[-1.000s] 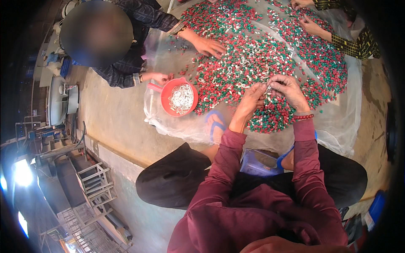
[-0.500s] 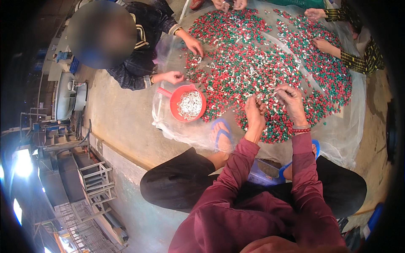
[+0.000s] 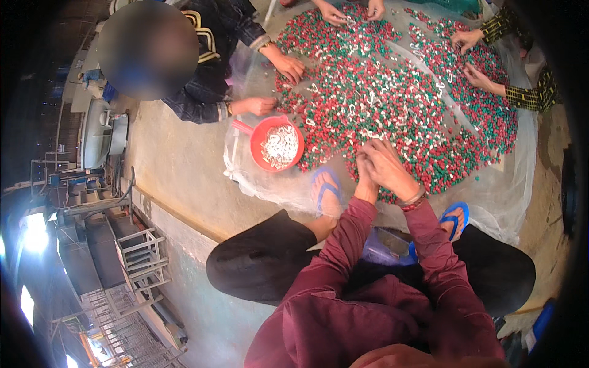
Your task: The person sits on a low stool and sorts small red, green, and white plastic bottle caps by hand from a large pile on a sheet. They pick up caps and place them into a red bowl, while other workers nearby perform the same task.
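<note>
Over the near edge of a wide spread of small red, green and white pieces [image 3: 454,156], my two hands meet. My left hand [image 3: 367,181] is curled, its fingertips partly covered by the right. My right hand [image 3: 394,172] reaches across it with bent fingers pressed together at the left fingertips. Whatever lies between them is too small or hidden to make out. White hook- or loop-shaped bits are scattered through the pieces. To the left stands a red plastic dipper [image 3: 260,162] with a handle, holding many white loop-shaped pieces [image 3: 280,147].
The pieces lie on a translucent sheet [image 3: 245,187] over a concrete floor. Beyond the dipper a person's two hands [image 3: 287,65] touch the pile. Other people's hands [image 3: 485,80] work at the far and right sides. Blue flip-flops [image 3: 454,219] are on my feet; a purplish-blue plastic seat [image 3: 379,248] is below.
My right hand has moved left and down onto my left hand; before, they were apart, each pinching. The co-workers' hands have shifted slightly over the pile.
</note>
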`<control>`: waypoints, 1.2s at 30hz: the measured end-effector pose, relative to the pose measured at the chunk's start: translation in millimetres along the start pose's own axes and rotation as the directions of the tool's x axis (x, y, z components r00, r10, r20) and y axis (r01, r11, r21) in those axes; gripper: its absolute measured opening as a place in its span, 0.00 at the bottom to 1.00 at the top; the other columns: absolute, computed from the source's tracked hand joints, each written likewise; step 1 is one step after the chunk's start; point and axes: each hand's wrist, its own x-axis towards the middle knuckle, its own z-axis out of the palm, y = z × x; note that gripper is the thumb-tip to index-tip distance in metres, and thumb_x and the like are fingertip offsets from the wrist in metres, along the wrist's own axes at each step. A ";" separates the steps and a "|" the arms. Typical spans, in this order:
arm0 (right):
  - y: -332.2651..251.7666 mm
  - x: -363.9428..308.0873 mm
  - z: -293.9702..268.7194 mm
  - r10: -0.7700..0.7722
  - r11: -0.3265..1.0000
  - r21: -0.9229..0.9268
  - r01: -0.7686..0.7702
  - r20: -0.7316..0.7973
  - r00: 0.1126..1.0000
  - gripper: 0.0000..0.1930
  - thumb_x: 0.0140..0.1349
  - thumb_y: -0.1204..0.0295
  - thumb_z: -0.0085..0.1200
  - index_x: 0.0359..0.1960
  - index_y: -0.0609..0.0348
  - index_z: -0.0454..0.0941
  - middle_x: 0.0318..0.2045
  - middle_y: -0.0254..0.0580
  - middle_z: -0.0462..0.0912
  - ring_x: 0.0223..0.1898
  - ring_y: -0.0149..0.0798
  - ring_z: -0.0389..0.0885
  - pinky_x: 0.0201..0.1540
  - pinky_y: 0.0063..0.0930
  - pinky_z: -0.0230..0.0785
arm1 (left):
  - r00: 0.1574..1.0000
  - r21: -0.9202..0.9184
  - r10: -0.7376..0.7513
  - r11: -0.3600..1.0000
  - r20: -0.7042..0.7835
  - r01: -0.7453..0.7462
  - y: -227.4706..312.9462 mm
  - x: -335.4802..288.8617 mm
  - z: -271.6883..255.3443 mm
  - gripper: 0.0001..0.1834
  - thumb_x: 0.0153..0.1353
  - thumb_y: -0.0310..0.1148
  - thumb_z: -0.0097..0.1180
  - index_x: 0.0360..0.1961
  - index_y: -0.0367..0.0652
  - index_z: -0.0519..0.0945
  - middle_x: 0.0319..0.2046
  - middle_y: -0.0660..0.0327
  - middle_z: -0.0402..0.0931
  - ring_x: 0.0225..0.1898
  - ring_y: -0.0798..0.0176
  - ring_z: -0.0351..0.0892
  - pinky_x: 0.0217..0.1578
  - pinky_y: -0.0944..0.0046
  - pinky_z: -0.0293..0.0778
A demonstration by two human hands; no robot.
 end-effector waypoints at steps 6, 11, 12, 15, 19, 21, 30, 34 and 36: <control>12.7 5.1 -26.8 -0.038 0.996 0.067 0.053 -0.198 0.979 0.10 0.54 0.76 0.52 0.39 0.58 0.78 0.41 0.48 0.75 0.46 0.50 0.72 0.51 0.40 0.64 | 0.977 -0.163 0.128 0.982 0.173 -0.100 131.7 41.8 -12.2 0.08 0.59 0.36 0.48 0.27 0.47 0.75 0.26 0.65 0.74 0.29 0.66 0.73 0.30 0.69 0.71; 81.8 -7.2 -82.6 0.221 0.974 0.004 -0.229 -0.277 0.935 0.09 0.56 0.72 0.53 0.39 0.59 0.78 0.39 0.50 0.77 0.46 0.52 0.74 0.50 0.41 0.64 | 0.775 0.577 0.611 0.695 -0.161 -0.428 267.4 40.7 -2.3 0.13 0.58 0.36 0.47 0.33 0.36 0.76 0.31 0.52 0.76 0.35 0.54 0.75 0.40 0.56 0.72; 94.9 -14.2 -91.4 0.254 0.951 -0.098 -0.292 -0.291 0.922 0.10 0.56 0.72 0.53 0.39 0.59 0.78 0.40 0.51 0.77 0.45 0.52 0.74 0.50 0.40 0.65 | 0.672 0.796 0.713 0.519 -0.202 -0.312 278.3 40.1 0.4 0.14 0.57 0.35 0.48 0.36 0.34 0.76 0.33 0.51 0.76 0.37 0.53 0.75 0.42 0.55 0.72; 125.4 -33.5 -109.1 0.339 0.884 -0.211 -0.416 -0.322 0.884 0.12 0.56 0.71 0.53 0.41 0.60 0.77 0.39 0.52 0.78 0.44 0.52 0.76 0.48 0.39 0.67 | 0.244 0.727 0.801 -0.599 0.547 0.335 265.8 38.4 0.6 0.15 0.55 0.31 0.52 0.41 0.32 0.75 0.37 0.49 0.75 0.41 0.50 0.74 0.46 0.55 0.69; 144.4 -45.7 -115.7 0.554 0.816 -0.026 -0.577 -0.247 0.795 0.14 0.58 0.70 0.53 0.45 0.60 0.77 0.37 0.50 0.80 0.41 0.45 0.79 0.44 0.35 0.69 | 0.756 0.852 0.392 -0.252 0.524 -0.459 184.6 68.0 -1.0 0.14 0.52 0.26 0.55 0.42 0.40 0.78 0.35 0.52 0.79 0.37 0.57 0.79 0.39 0.61 0.73; 146.7 -43.3 -108.8 0.568 0.813 -0.005 -0.583 -0.215 0.794 0.14 0.58 0.70 0.53 0.46 0.60 0.77 0.37 0.49 0.81 0.40 0.40 0.80 0.43 0.33 0.70 | 0.831 0.789 0.111 -0.404 0.545 -0.463 112.1 75.9 -14.2 0.12 0.51 0.27 0.56 0.38 0.44 0.82 0.27 0.56 0.81 0.28 0.58 0.81 0.33 0.61 0.75; 166.2 -14.6 -30.8 0.419 0.872 -0.174 -0.458 -0.221 0.881 0.15 0.54 0.76 0.54 0.45 0.55 0.78 0.42 0.51 0.76 0.47 0.49 0.74 0.50 0.40 0.67 | 0.889 0.614 0.107 -0.759 0.446 -0.217 4.2 71.3 -34.2 0.11 0.51 0.36 0.60 0.29 0.38 0.79 0.34 0.47 0.76 0.36 0.45 0.77 0.37 0.52 0.73; 185.7 -3.9 8.5 0.394 0.889 -0.197 -0.413 -0.130 0.910 0.17 0.52 0.76 0.56 0.46 0.50 0.78 0.50 0.52 0.69 0.54 0.54 0.66 0.55 0.45 0.64 | 0.969 0.802 0.075 -0.579 0.234 -0.149 27.2 51.4 -29.4 0.14 0.54 0.37 0.59 0.29 0.35 0.79 0.32 0.48 0.77 0.34 0.47 0.78 0.34 0.54 0.73; 184.0 -17.5 21.6 0.459 0.856 -0.239 -0.458 -0.054 0.887 0.18 0.53 0.74 0.57 0.47 0.48 0.78 0.50 0.50 0.67 0.54 0.54 0.64 0.55 0.47 0.63 | 0.983 0.908 0.139 -0.415 0.120 -0.053 42.6 51.0 -25.1 0.13 0.57 0.35 0.59 0.33 0.33 0.78 0.27 0.50 0.79 0.23 0.53 0.79 0.27 0.57 0.74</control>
